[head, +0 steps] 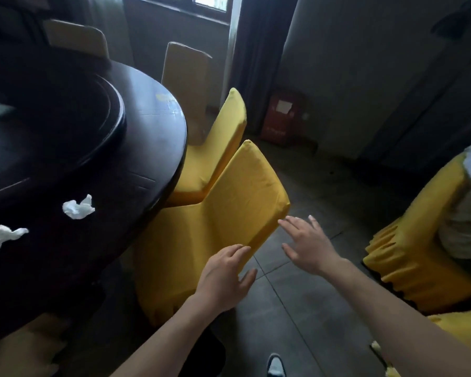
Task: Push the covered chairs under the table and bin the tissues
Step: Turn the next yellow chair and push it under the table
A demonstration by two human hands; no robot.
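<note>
A dim room, tiled floor, and a dark round bench (147,137) to our left with 2 tissues (78,208) on it. Our left hand (223,278) and right hand (307,246), fingers spread and empty, touch the chair (245,191) back's near edge. The chair stands ahead, seat partly under the bench, another chair (223,137) close beyond.
</note>
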